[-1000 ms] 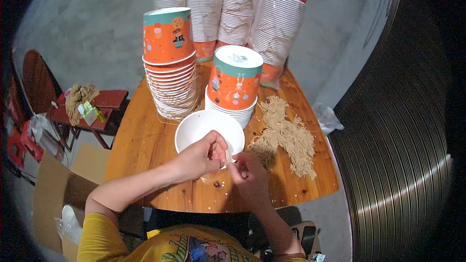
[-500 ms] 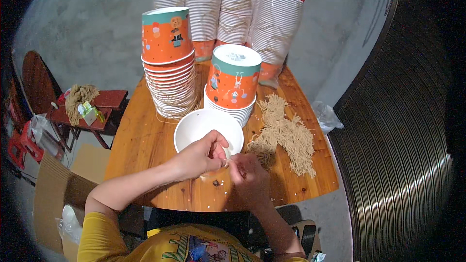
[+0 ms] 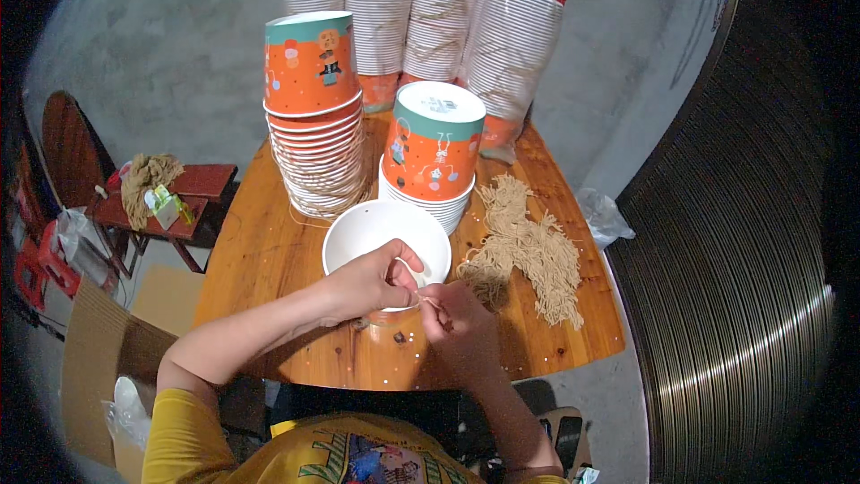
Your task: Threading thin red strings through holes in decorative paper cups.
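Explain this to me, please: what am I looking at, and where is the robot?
There's no robot here, just a person's two bare hands. The view looks down from the left of two wide cameras worn on the person's head, which is why straight edges bend.

On the wooden table stand a tall stack of orange-and-green cups and a shorter stack, with plastic-wrapped stacks behind. A pile of tan string lies to the right.

The left hand is at the near rim of an open cup, white inside. The right hand seems to pinch a thin strand beside it. What the left fingers grip is hidden.
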### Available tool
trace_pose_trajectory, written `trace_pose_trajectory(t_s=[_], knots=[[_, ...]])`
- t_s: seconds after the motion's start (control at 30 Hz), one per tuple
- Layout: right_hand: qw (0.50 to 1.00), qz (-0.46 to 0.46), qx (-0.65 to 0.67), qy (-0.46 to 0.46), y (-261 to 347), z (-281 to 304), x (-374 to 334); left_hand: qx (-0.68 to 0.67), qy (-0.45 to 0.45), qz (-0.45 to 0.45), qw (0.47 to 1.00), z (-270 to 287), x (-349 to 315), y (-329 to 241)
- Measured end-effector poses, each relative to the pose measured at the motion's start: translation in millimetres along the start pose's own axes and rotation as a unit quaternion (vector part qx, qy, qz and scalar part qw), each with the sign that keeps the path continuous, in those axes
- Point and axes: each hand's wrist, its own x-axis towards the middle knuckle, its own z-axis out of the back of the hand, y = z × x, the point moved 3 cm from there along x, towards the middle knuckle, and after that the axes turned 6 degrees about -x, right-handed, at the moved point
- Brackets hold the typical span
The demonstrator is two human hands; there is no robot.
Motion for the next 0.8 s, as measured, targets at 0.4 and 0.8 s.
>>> trace_pose_trajectory(t_s=[0.4, 0.8], knots=[[0.975, -0.16, 0.134, 0.076, 0.7, 5.3, 2.3, 0.133, 0.015, -0.119, 0.984, -7.9, -0.9, 4.4], [0.953, -0.204, 0.214, 0.06, -24.0, -3.9, -2.5, 0.222, -0.041, -0.134, 0.965, -12.7, -5.5, 0.8]])
